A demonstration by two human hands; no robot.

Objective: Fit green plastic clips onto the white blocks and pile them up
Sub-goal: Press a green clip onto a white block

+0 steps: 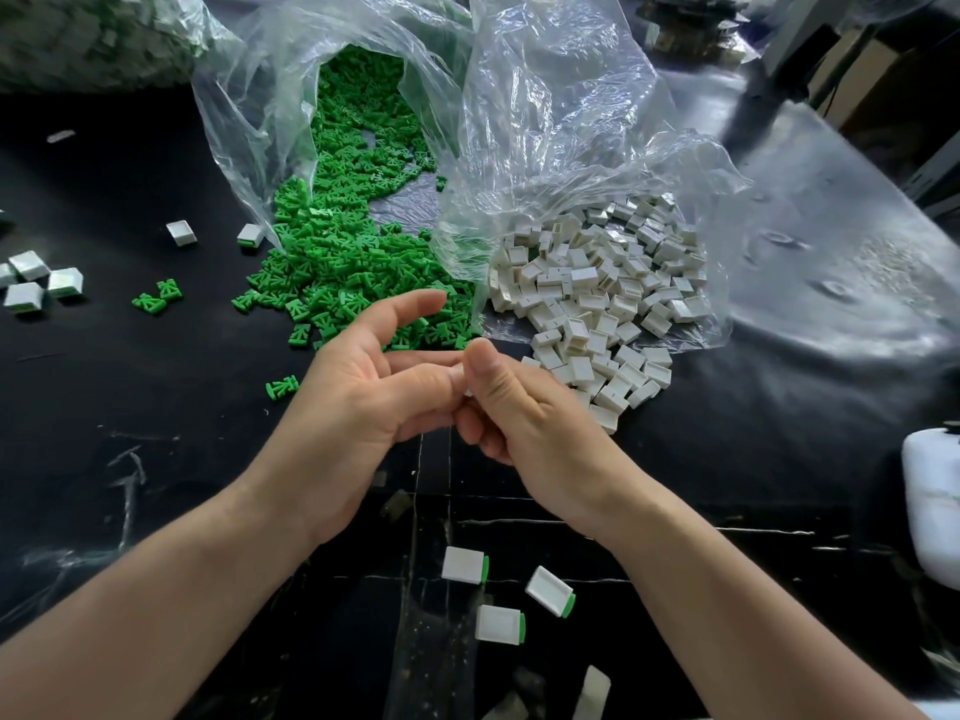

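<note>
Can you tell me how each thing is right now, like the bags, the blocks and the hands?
clip bag: open, green clips spilling out
block bag: open, white blocks spilling out
three finished blocks: clipped, lying apart, unstacked
left hand: open, palm up
right hand: pinching something small and white

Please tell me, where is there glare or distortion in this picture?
Head view: strong glare on the clear plastic bags and on the shiny sheet at the right; wide-angle bending at the edges; far corners blurred; hands and white blocks sharp.
</note>
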